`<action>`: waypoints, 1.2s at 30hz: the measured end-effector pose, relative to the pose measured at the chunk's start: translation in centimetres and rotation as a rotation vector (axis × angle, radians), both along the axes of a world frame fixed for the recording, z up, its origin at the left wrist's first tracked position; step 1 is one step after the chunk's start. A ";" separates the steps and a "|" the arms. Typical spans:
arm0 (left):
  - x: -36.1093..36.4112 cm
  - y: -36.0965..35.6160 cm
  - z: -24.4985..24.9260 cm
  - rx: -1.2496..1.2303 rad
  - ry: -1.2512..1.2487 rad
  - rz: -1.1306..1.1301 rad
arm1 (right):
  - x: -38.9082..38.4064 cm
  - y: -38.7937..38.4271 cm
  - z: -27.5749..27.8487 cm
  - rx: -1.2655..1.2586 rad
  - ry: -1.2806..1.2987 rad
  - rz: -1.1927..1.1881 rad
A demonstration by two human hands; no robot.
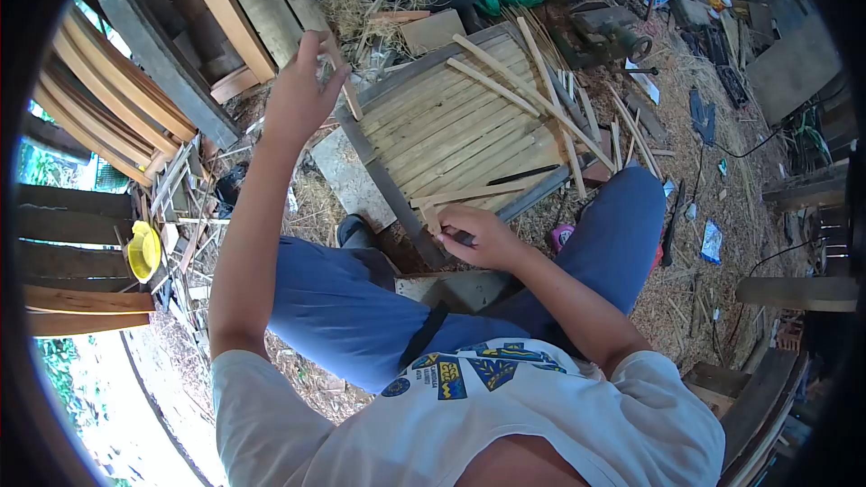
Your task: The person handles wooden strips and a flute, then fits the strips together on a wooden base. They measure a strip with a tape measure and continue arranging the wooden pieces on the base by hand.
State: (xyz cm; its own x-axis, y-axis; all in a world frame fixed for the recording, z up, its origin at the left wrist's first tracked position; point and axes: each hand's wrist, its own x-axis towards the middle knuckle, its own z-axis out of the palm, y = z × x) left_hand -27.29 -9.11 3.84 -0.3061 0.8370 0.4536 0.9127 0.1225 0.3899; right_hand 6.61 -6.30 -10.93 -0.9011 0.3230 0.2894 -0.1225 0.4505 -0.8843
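My left hand (305,88) is raised at the upper left, its thumb and fingers closed around a thin wooden strip (353,103). The strip's lower end points down at the corner of a slatted wooden panel (442,126) with a dark frame. Low over the panel's near edge, my right hand (485,236) is closed on a short piece of wood (431,218). Something dark, too small to name, shows between its fingers. Beside that hand, a wooden strip (478,192) and a slim black object (523,175) lie on the panel.
Several loose strips (505,72) lie across the panel's far right part. Long boards (225,9) lean at the upper left, near a yellow bowl (144,252). Shavings cover the ground (667,289). A metal machine part (622,41) stands beyond the panel, and a pink object (561,235) lies by my knee.
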 end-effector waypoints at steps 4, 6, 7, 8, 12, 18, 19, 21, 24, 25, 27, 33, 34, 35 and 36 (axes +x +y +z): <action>4.2 -3.1 3.3 -0.198 0.354 0.177 | -0.2 -0.1 0.1 -0.026 -0.010 -0.016; 6.3 -4.1 3.9 -0.320 0.330 0.198 | -0.3 -0.2 0.2 -0.044 -0.007 -0.024; 7.2 -4.5 4.0 -0.360 0.354 0.188 | -0.3 -0.2 0.2 -0.041 -0.011 -0.031; 8.0 -4.9 4.1 -0.399 0.375 0.179 | -0.4 -0.2 0.3 -0.036 -0.017 -0.035; 9.4 -5.7 4.1 -0.415 0.273 0.150 | -0.7 -0.3 -0.1 0.032 -0.014 -0.048; 8.3 -6.2 4.7 -0.464 0.192 0.118 | -0.8 -0.6 0.1 -0.034 -0.046 -0.074; 7.9 -6.3 4.7 -0.463 0.175 0.093 | -0.9 -0.6 0.1 -0.011 -0.037 -0.082; 7.9 -6.2 4.6 -0.466 0.155 0.064 | -1.0 -0.7 0.0 0.032 -0.020 -0.104; 8.3 -6.0 4.1 -0.479 0.125 0.047 | -0.9 -0.7 0.5 0.037 -0.028 -0.087; 8.4 -5.8 4.2 -0.483 0.104 0.039 | -0.9 -0.7 0.4 0.066 -0.016 -0.087; 8.6 -5.8 4.4 -0.488 0.063 0.026 | -1.0 -0.7 -0.1 0.125 0.011 -0.084; 7.8 -6.1 4.7 -0.504 0.073 0.065 | -1.0 -0.8 -0.1 0.154 -0.005 -0.078; 7.5 -6.1 4.7 -0.504 0.052 0.068 | -1.0 -0.9 0.1 0.091 -0.036 -0.074; 7.2 -6.1 4.7 -0.502 0.031 0.071 | -1.0 -1.2 0.3 0.031 -0.066 -0.069; 6.8 -6.2 4.6 -0.499 0.042 0.070 | -1.0 -1.1 0.9 -0.027 -0.096 -0.066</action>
State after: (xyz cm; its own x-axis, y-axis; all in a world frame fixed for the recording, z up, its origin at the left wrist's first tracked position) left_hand -20.48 -15.35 8.48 -0.3596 0.9330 0.0169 0.9092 0.3462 0.2315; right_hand 5.65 -7.45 -9.98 -0.9006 0.3895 0.1928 -0.0070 0.4307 -0.9025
